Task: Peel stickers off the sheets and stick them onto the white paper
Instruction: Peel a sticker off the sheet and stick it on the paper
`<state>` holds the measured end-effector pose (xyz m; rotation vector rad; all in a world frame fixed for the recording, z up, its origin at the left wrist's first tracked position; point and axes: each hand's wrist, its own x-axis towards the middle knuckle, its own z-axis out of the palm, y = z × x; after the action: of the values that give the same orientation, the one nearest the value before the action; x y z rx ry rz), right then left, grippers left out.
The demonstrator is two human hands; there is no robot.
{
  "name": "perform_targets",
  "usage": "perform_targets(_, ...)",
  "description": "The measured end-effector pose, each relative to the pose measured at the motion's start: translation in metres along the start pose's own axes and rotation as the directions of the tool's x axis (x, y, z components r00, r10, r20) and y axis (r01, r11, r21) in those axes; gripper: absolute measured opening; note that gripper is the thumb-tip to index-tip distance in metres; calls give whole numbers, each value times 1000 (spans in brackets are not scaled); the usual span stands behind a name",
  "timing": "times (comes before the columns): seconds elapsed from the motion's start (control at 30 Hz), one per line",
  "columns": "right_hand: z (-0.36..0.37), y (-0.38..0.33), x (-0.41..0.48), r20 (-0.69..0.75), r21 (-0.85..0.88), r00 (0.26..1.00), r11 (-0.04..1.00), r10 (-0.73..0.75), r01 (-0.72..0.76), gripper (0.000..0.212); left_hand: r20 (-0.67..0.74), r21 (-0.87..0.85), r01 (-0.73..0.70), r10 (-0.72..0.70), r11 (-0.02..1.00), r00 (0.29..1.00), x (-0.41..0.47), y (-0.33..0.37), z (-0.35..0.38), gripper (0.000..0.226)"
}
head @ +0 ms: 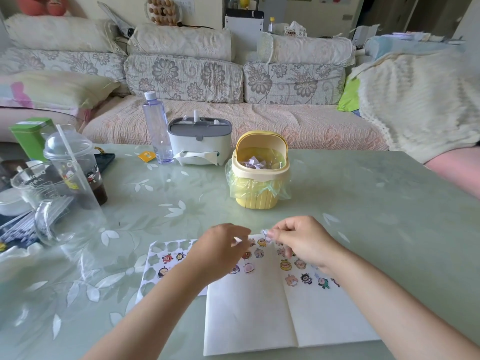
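Carefully: the sticker (265, 233) pinched in your right hand (298, 241) may fold onto itself or overlap those crowding the far edge of the white paper (249, 315); whether your left hand (220, 246) holds anything is unclear.

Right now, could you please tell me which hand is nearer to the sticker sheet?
Left. The left hand hovers at the right edge of the sticker sheet; the right hand is farther right, above the white paper, pinching a small scrap.
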<state>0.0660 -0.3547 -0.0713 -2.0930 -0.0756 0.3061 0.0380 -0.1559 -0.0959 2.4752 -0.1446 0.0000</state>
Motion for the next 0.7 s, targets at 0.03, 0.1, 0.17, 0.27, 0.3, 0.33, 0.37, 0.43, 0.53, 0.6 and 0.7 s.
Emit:
perform_targets(0.03,0,2,-2,45,-18,998,999,38,-38,18,20,146,-64,62,987,998,-1,-7,3,31)
perform_targets(0.1,0,7,-7,138,-87,985,992,108,-96,20,107,253,-188,165,949,980,-4,-17,11,50)
perform_targets(0.17,4,13,-10,194,-128,972,986,133,-110,21,171,280,-238,196,930,966,-7,-21,16,62)
perform_targets(0.27,11,19,-9,194,-86,974,991,118,-103,22,161,339,-263,220,903,962,-7,-27,20,68)
perform_targets(0.3,13,20,-8,185,-78,977,992,109,-96,23,156,344,-267,226,900,962,-7,-29,20,69)
perform_targets(0.33,15,22,-7,179,-89,979,992,100,-85,24,154,344,-271,231,899,961,-8,-31,21,69)
perform_targets(0.37,17,22,-7,171,-116,981,991,92,-73,25,148,343,-276,238,898,960,-8,-32,22,69)
perform_targets(0.43,18,24,-6,147,-203,985,977,89,-58,28,132,340,-283,252,897,959,-9,-33,24,69)
perform_targets(0.53,22,28,-4,101,-328,992,944,69,-33,35,110,340,-295,274,893,956,-11,-32,24,70)
perform_targets(0.6,26,29,-5,49,-421,998,907,31,-7,27,87,345,-299,287,890,954,-13,-33,25,71)
perform_targets(0.7,32,22,-11,-32,-551,999,834,-27,5,16,24,286,-344,353,894,935,-17,-32,28,61)
